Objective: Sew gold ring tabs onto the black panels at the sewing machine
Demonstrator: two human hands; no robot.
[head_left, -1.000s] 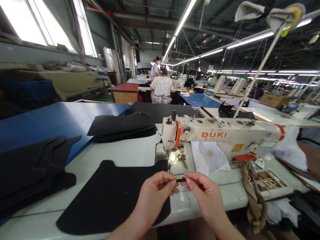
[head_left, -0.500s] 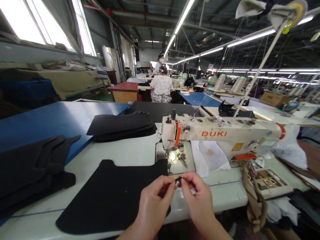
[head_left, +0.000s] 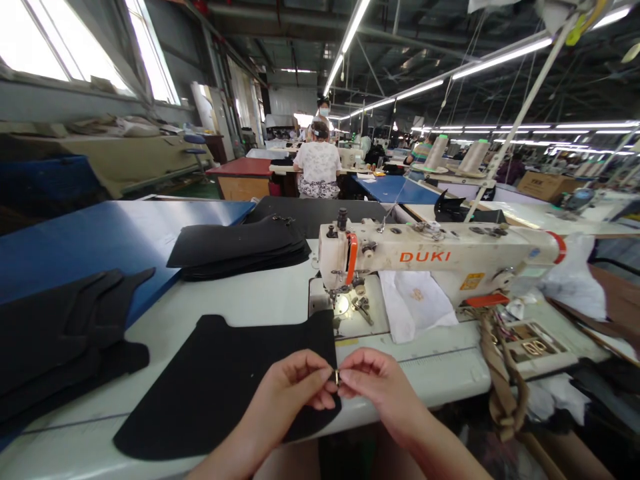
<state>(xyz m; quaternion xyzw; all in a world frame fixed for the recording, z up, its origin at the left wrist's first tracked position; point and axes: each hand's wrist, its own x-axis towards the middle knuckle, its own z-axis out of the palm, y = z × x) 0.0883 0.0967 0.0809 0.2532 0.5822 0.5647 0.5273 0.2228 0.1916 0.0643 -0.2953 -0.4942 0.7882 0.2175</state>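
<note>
My left hand (head_left: 295,381) and my right hand (head_left: 377,381) meet at the front edge of the sewing table, fingertips pinched close together. Between them is a small gold-coloured metal piece (head_left: 337,377), gripped from both sides; its exact kind is too small to make out. Under and beside my left hand lies a flat black fabric panel (head_left: 225,383) with a notched top edge. The panel's upper right corner reaches the needle area of the white sewing machine (head_left: 425,257), just beyond my fingers.
A stack of black panels (head_left: 240,248) lies behind, with more black pieces (head_left: 65,333) at the left. White cloth (head_left: 417,307) sits under the machine arm. A tray with metal rings (head_left: 537,347) and tan straps (head_left: 505,393) are at the right. A person (head_left: 319,163) sits ahead.
Both hands have moved slightly left and down, and the metal piece now stands upright between the fingertips. Before, a small dark piece with a shiny end showed there. The view has shifted slightly.
</note>
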